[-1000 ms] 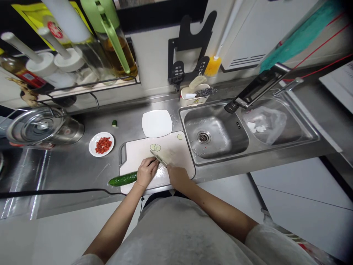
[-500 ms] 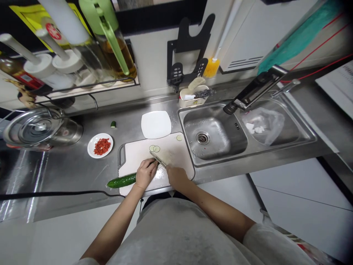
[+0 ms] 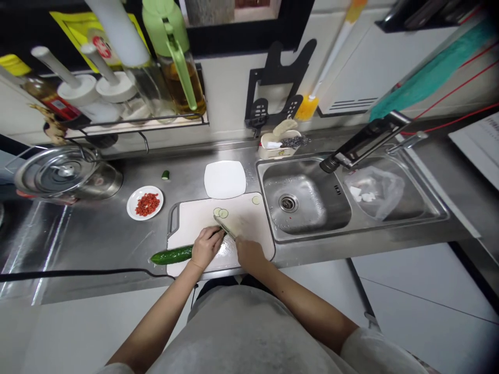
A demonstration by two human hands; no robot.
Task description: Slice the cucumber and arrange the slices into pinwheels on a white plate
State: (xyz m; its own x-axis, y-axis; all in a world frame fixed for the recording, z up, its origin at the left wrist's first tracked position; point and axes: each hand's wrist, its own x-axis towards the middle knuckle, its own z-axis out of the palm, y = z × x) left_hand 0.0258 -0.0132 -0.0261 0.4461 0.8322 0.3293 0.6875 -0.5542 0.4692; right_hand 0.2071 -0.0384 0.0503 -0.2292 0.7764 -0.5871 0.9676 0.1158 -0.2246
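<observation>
**Hands, knife and cucumber on the board**

Far left, a shiny pot (image 3: 66,174) sits on the steel counter. To its right is a small dish (image 3: 145,203) with red bits in it. A cut green stub (image 3: 166,175) lies behind the dish.

The cucumber (image 3: 171,255) lies flat across the near left corner of the white board (image 3: 187,221). Its dark tip sticks out over the counter. The left hand (image 3: 206,246) is pressed down on the cucumber's right end, with the fingers curled over it and holding it.

Just right of those fingers is the knife (image 3: 224,227). Its blade is slanted and points away from the person. The right hand (image 3: 249,252) is closed around the knife's handle.

Two round slices (image 3: 220,212) lie on the board just past the blade tip. One more slice (image 3: 256,199) lies at the board's far right corner. A white plate (image 3: 225,179) sits behind the board.

Right of the board is the sink (image 3: 307,192). The tap (image 3: 362,143) hangs over it. A clear bag (image 3: 374,184) lies in the next basin.
</observation>
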